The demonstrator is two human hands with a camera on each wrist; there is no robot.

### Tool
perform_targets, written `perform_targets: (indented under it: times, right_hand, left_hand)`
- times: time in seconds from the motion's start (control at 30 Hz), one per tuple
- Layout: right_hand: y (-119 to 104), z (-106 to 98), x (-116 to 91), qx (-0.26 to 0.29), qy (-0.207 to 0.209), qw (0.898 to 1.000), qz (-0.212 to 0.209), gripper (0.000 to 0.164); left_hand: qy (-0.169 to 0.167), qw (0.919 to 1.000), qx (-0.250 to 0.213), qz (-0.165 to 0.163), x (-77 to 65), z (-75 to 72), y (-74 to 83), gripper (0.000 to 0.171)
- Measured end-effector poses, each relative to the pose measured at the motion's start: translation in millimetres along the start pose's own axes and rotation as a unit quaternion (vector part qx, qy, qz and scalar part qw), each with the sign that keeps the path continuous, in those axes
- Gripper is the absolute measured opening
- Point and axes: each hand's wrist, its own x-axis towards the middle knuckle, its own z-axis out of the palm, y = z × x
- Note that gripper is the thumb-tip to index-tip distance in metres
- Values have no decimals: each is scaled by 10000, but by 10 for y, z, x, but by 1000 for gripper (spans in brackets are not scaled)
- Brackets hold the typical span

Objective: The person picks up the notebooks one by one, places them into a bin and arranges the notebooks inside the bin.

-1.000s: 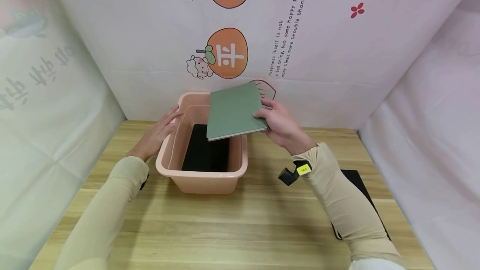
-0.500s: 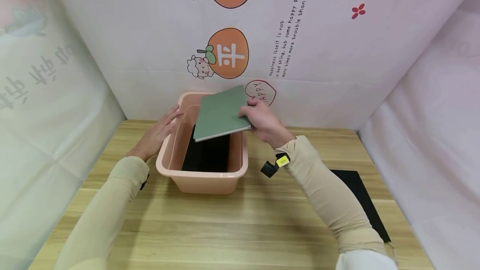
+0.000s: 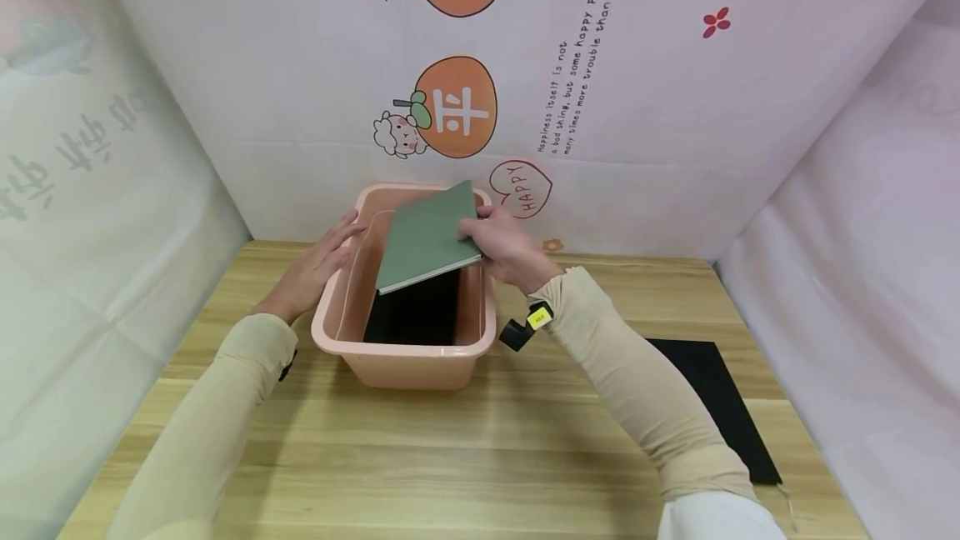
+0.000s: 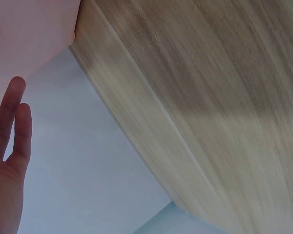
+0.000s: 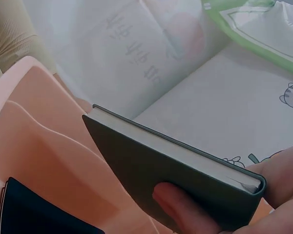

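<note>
A green hardcover notebook is tilted over the mouth of a pink plastic basin. My right hand pinches its right edge, thumb on the upper cover; the right wrist view shows the notebook with its white page edges. My left hand rests against the basin's left rim with fingers extended; two of its fingers show straight in the left wrist view. Inside the basin lies a black book, partly covered by the green notebook in the head view.
A black notebook with a ribbon lies on the wooden table at the right, partly behind my right forearm. White printed cloth walls the table at the back and both sides; the basin stands close to the back wall.
My right hand has carried the green notebook left and lower, from above the basin's right side into its mouth. The left hand has stayed at the rim.
</note>
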Motion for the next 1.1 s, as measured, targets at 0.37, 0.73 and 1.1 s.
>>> perform_targets:
  times: [0.37, 0.73, 1.1]
  right_hand:
    - [12, 222, 119, -83, -118, 9999, 77, 49]
    - [85, 337, 229, -541, -129, 9983, 173, 36]
    - [133, 478, 284, -478, -375, 9974, 391, 46]
  left_hand:
    - [-16, 10000, 24, -40, -7, -45, -22, 50]
    - [32, 9999, 68, 87, 10, -31, -45, 49]
    - [46, 9999, 73, 109, 9, -19, -28, 48]
